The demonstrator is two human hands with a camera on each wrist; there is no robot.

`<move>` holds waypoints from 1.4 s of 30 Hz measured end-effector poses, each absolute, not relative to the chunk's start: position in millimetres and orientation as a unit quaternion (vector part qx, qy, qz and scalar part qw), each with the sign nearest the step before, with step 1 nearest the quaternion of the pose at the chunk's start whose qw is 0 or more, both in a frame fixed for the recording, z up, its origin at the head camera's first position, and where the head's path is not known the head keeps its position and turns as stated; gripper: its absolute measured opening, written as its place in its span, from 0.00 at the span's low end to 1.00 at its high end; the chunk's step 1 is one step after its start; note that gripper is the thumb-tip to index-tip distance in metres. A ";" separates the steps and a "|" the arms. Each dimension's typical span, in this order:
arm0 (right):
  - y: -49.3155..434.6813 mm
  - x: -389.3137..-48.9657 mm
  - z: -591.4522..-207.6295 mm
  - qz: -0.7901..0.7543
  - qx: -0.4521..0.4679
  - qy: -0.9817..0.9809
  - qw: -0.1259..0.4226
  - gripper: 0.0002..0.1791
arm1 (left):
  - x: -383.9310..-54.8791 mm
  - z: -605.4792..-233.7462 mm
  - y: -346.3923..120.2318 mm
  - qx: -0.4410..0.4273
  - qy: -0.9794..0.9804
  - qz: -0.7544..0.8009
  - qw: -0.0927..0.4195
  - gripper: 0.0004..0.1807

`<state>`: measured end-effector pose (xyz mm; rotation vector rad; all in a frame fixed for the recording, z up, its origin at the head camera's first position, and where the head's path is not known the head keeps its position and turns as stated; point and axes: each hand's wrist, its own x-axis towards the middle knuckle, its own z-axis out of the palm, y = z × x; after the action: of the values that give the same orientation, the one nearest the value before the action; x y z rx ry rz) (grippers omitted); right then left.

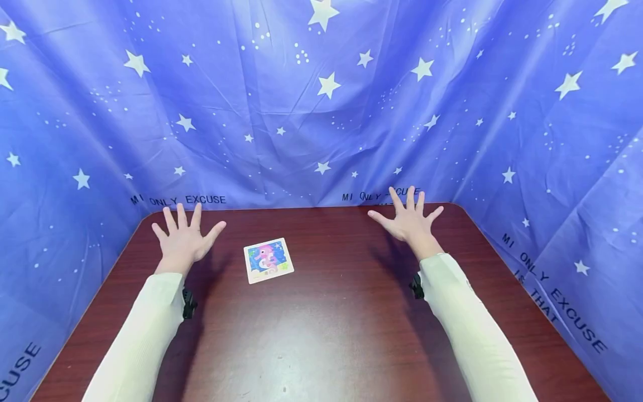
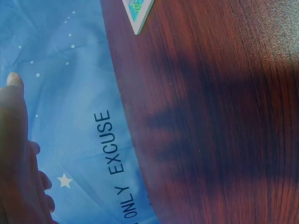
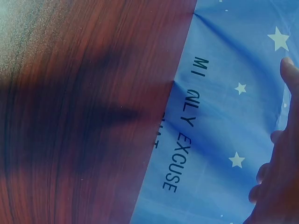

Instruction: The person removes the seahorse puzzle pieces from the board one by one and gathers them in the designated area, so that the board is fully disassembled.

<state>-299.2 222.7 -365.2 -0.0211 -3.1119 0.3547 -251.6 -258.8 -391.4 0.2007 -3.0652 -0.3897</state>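
Observation:
A square picture puzzle with a pink seahorse on a blue ground and a white border lies flat on the table, left of the middle. One corner of the puzzle shows at the top of the left wrist view. To its left, my left hand is held above the table with fingers spread, holding nothing. My right hand hovers over the far right part of the table, fingers also spread and nothing in them. Both hands cast shadows on the wood.
The dark red-brown wooden table reflects light near its front. A blue curtain with white stars and black lettering hangs close along the back and both sides. Each wrist carries a small black device, with pale sleeves behind.

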 end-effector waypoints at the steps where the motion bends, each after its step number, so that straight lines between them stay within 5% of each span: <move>1: 222.3 -299.2 -365.9 0.114 -0.006 -0.993 0.004 0.54 | -251.5 -391.6 -258.7 0.064 -0.990 -0.127 0.023 0.53; 18: 211.8 -302.8 -377.1 0.125 0.019 -0.992 0.003 0.54 | -255.0 -403.4 -256.4 0.037 -0.986 -0.163 0.031 0.54; 42: 132.1 -300.4 -414.1 0.273 0.188 -0.943 0.001 0.42 | -248.9 -439.6 -232.2 -0.058 -0.950 -0.307 -0.004 0.51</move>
<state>-300.4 132.1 -414.1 0.5919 -2.9618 0.8583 -248.9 -232.2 -439.6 -0.1843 -2.9921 -0.9680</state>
